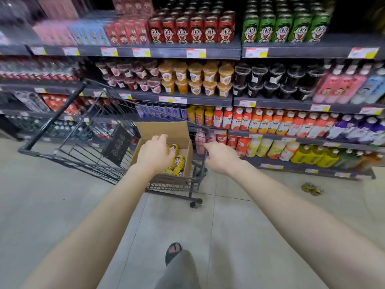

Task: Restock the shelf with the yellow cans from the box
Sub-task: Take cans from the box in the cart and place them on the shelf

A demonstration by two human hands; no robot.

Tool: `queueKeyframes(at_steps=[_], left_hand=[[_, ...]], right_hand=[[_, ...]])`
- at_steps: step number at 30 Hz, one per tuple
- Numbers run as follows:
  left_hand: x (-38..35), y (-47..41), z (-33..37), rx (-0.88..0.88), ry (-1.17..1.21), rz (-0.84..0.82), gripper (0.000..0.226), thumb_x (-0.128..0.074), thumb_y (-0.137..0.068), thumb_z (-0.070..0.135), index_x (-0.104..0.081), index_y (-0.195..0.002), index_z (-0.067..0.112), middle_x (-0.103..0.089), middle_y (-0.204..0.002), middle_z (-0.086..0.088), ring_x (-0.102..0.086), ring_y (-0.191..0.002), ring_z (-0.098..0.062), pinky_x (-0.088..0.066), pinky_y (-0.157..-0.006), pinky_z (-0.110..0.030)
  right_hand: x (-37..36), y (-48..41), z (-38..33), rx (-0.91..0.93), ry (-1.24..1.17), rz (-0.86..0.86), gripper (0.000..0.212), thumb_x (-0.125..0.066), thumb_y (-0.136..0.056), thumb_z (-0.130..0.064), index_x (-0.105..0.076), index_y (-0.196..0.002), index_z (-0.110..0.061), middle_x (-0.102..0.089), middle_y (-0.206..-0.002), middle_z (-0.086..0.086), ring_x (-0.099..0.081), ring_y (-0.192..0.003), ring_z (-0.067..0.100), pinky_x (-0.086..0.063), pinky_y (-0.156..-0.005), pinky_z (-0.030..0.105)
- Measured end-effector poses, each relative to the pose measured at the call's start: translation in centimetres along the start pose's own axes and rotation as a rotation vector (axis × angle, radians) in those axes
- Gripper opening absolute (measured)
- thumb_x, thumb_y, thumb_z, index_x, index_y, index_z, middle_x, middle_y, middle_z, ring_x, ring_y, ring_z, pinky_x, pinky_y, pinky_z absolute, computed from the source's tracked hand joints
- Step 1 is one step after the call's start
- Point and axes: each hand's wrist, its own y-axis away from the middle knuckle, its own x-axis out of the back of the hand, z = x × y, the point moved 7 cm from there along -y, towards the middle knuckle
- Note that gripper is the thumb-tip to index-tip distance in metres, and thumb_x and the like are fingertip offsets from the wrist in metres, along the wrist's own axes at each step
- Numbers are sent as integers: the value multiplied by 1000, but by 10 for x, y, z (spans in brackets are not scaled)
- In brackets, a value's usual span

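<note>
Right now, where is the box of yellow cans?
The cardboard box sits mid-frame in the head view, inside the black cart, with the left hand over it.

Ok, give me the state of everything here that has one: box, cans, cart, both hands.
cart: upright on the floor
box: open, flaps up, in the cart
yellow cans: in the box, not yet shelved
left hand: in the box on the cans, grip unclear
right hand: at the cart rim, grip unclear
</note>
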Motion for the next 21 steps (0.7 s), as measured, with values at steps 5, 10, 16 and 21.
queueKeyframes(at_steps=[5,10,16,21], left_hand=[[-5,-29,-87,43,1,-28,60,-53,-98,39,-42,-151,14,-54,-141,-16,-57,-124,-38,-47,-100,-46],[-22,-88,-171,24,45,-47,51,-53,-99,39,-48,-143,14,-58,-132,-16,-59,-117,-39,-48,-96,-45],[-53,-152,-236,-41,30,-199,50,-50,-101,40,-47,-141,10,-57,-132,-16,-58,-119,-38,-47,-93,-44],[-71,-207,-259,-57,49,-270,48,-51,-101,36,-48,-140,9,-56,-134,-17,-56,-122,-38,-45,-97,-44]], right_hand=[[-26,-60,-57,-1,10,-49,39,-53,-90,-20,-58,-129,-13,-61,-130,12,-61,-114,36,-54,-84,40],[-73,-146,-113,-60,39,-125,44,-52,-88,-19,-56,-131,-11,-59,-134,12,-60,-118,34,-54,-91,45],[-119,-226,-149,-215,60,-240,24,-57,-97,-29,-60,-111,-9,-63,-124,14,-64,-108,33,-51,-83,37],[-135,-264,-146,-317,-2,-264,39,-54,-98,-32,-56,-129,-8,-64,-124,13,-64,-104,31,-54,-90,40]])
